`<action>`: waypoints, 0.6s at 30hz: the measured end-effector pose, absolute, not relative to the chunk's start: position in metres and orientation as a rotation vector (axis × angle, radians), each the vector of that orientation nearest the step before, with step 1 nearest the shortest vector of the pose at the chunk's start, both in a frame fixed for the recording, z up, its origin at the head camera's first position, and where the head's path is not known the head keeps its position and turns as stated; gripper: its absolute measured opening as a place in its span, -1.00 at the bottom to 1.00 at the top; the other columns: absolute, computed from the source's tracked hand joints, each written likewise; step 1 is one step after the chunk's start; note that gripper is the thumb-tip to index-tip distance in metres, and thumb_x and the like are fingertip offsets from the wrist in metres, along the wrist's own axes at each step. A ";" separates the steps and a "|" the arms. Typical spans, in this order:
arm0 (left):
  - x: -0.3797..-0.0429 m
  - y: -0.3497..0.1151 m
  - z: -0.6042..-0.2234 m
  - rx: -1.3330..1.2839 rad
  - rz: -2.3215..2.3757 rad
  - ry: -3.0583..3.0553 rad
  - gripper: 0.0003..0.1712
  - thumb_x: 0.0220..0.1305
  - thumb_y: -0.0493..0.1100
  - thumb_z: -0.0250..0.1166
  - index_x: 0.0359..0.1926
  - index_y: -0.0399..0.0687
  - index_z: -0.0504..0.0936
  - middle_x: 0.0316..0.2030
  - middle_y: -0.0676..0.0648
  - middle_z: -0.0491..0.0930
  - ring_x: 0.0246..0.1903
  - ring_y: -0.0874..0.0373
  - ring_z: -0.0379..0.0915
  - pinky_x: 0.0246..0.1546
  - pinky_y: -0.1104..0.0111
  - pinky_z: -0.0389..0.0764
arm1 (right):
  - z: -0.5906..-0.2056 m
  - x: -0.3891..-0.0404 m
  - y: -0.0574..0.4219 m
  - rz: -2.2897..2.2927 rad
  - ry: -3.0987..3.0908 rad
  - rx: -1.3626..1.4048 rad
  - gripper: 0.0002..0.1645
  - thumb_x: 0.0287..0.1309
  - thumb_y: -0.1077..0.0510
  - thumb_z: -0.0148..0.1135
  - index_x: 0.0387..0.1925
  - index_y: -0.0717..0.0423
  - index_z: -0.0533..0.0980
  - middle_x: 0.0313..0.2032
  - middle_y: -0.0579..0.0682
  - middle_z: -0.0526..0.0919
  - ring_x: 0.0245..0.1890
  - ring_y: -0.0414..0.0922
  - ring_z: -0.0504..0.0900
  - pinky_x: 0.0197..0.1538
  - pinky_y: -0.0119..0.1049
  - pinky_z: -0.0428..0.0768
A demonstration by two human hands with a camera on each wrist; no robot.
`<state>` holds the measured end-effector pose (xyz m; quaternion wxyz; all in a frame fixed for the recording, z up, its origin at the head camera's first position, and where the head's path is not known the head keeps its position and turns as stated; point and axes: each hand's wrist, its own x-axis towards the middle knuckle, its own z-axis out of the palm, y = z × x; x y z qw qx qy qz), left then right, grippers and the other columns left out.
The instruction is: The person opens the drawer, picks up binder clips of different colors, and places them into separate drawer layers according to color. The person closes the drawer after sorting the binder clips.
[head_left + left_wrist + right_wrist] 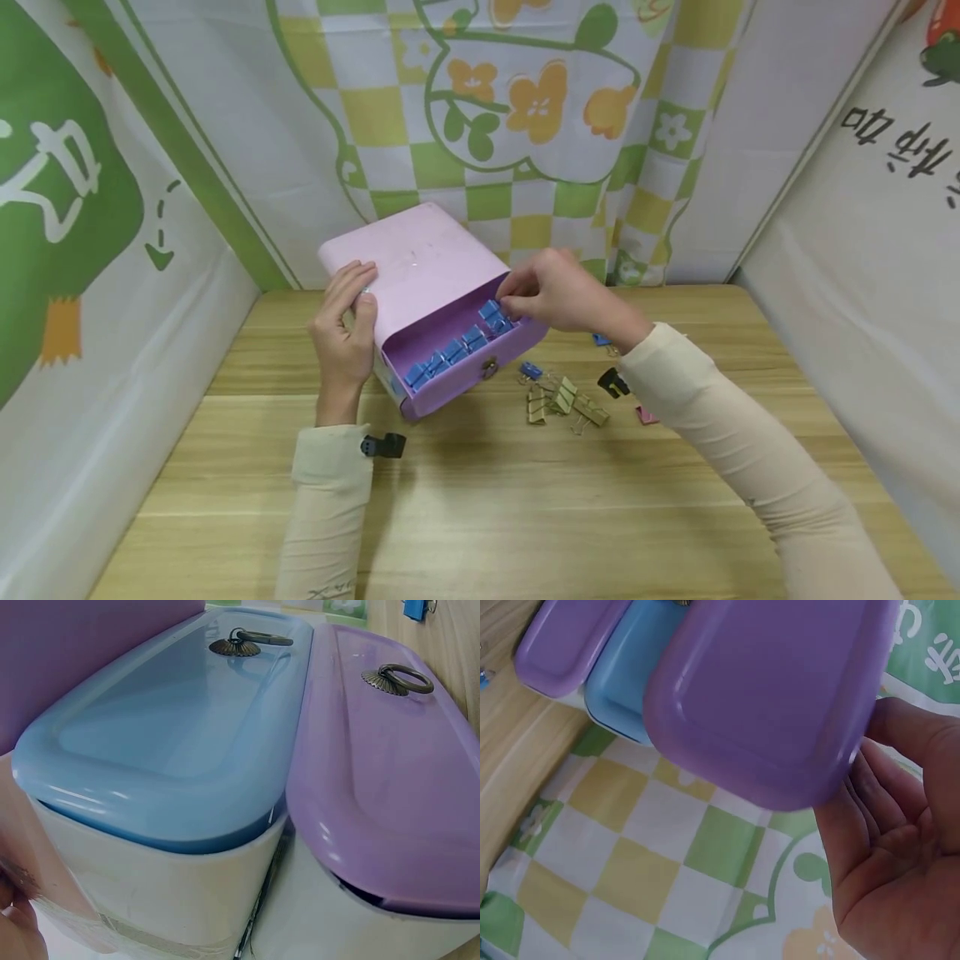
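A pink-topped drawer box (420, 267) stands on the table, its top purple drawer (457, 387) pulled out. Blue binder clips (453, 350) line up along that drawer's front. My left hand (345, 325) rests against the box's left side, fingers lying over the top edge. At the drawer's right end, my right hand (555, 292) reaches over the wall and pinches a blue binder clip (492, 313) with thumb and fingers. The right wrist view shows the right hand's curled fingers beside the purple drawer, their tips hidden behind it. Below, a blue drawer (180, 735) and another purple drawer (405, 772) are closed.
Gold binder clips (564, 396) lie in a loose group right of the box, with a blue clip (531, 370) beside them. Under the right forearm are another blue clip (602, 339) and a pink piece (647, 415). A patterned curtain (525, 192) hangs behind the table.
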<state>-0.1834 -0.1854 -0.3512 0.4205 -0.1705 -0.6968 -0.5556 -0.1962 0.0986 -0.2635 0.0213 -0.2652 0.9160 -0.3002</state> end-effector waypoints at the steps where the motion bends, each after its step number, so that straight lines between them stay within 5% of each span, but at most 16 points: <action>1: -0.184 -0.185 -0.351 -0.432 -1.394 -1.743 -0.61 0.32 -0.37 0.13 0.04 -0.52 0.72 0.11 -0.47 0.70 0.32 -0.36 0.50 0.57 0.17 0.39 | -0.265 -0.197 0.098 -0.926 2.833 -0.825 -0.85 0.35 0.18 0.40 -0.15 0.08 0.82 -0.26 -0.07 0.88 -0.24 -0.17 0.78 -0.13 -0.26 0.76; 18: -0.184 -0.187 -0.350 -0.425 -1.378 -1.752 -0.60 0.33 -0.35 0.11 0.04 -0.50 0.73 0.11 -0.44 0.70 0.33 -0.31 0.50 0.57 0.21 0.38 | -0.276 -0.209 0.098 -0.881 2.770 -0.862 -0.76 0.39 0.18 0.31 -0.05 0.15 0.80 -0.13 0.02 0.88 -0.03 -0.03 0.77 0.10 -0.09 0.76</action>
